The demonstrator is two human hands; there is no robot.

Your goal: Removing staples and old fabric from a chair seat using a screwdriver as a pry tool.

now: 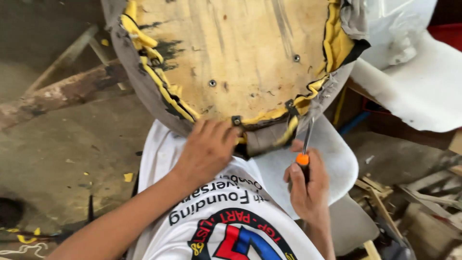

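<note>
An upturned seat with a bare plywood underside [240, 53] rests against my lap, its grey cover [139, 82] and yellow foam lining [154, 77] partly torn loose around the rim. My left hand [207, 149] presses on the near rim of the seat, fingers on the grey cover. My right hand [310, 185] grips a screwdriver with an orange and black handle [303, 161]. Its metal shaft [308, 135] points up to the seat's edge, near a small dark metal bracket [290, 106]. Another bracket [236, 120] sits by my left fingertips.
White foam sheets [423, 86] lie at the right and under the seat. Scrap wood and slats [409, 197] are piled at lower right. A rough log [57, 94] and a wooden frame lie on the dusty concrete floor [72, 159] at left, with yellow foam bits.
</note>
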